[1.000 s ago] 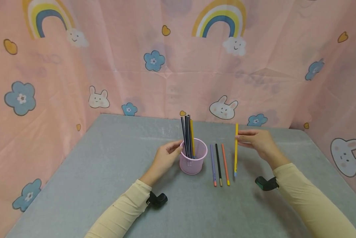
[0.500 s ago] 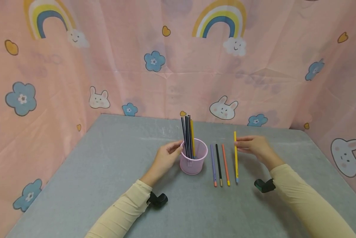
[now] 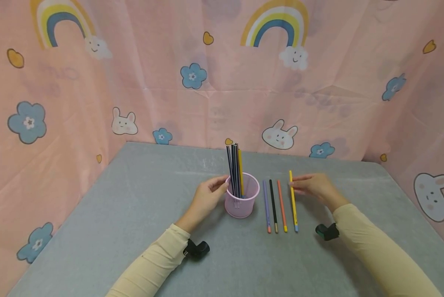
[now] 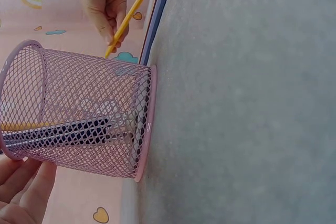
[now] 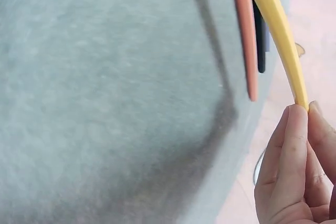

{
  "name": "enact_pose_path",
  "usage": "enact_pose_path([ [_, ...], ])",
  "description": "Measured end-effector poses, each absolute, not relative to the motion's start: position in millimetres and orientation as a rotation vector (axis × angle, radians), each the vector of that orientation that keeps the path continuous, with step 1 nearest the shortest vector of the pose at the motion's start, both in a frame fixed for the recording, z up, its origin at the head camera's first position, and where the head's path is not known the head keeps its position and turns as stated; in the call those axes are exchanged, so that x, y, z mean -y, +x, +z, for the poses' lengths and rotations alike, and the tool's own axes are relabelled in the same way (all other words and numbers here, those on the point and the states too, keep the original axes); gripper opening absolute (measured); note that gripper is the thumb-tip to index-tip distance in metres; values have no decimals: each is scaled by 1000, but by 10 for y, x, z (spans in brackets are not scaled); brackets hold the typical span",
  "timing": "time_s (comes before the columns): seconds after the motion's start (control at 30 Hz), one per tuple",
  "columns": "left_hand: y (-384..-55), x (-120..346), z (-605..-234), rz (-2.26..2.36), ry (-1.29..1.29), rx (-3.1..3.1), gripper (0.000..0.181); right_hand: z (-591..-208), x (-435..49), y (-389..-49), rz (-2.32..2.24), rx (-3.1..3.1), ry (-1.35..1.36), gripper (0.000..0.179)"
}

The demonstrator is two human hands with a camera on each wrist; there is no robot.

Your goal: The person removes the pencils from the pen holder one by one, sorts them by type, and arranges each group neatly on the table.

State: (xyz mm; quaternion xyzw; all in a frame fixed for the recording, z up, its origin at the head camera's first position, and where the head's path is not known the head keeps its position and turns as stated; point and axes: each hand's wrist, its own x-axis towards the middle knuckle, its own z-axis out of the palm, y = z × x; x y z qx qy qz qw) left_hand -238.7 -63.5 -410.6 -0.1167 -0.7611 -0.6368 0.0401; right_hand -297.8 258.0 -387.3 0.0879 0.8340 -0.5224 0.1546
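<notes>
My left hand (image 3: 206, 200) holds the rim of a pink mesh pencil cup (image 3: 238, 209) from its left side; the left wrist view shows fingertips at the cup's upper edge. Several dark pencils (image 3: 234, 173) and a yellow one lean inside the cup. Between thumb and fingertips, my right hand (image 3: 314, 185) pinches a yellow pencil (image 3: 294, 208) near its far end. The pencil's blue-tipped end points toward me, low over the table. Just left of it lie an orange pencil (image 3: 282, 206), a black pencil (image 3: 273, 206) and a purple pencil (image 3: 266, 208), side by side.
The grey table (image 3: 140, 198) runs back to a pink curtain (image 3: 222, 107) printed with rainbows, rabbits and flowers. Black wrist-worn cameras (image 3: 196, 250) sit below each hand. The row of pencils is right beside the cup.
My right hand has lowered the yellow pencil toward the table and brought it nearer to me and slightly left, beside the orange pencil. The left hand and the cup have stayed put.
</notes>
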Motion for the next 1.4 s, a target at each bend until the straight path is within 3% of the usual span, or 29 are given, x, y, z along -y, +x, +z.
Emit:
enact_pose_path([
  [0.7,-2381,617,-4096,-1924,-379,2313,32,-4036,-2504,-3047,-1398,-2363,359,45],
  [1.1,-2370,628,-4092,-1941,-352,2315,32,-4093,-2412,-3075,-1317,-2496,402,31],
  [1.4,-2365,637,-4087,-1936,-383,2309,33,-3865,-2298,-2972,-1275,-2626,250,40],
])
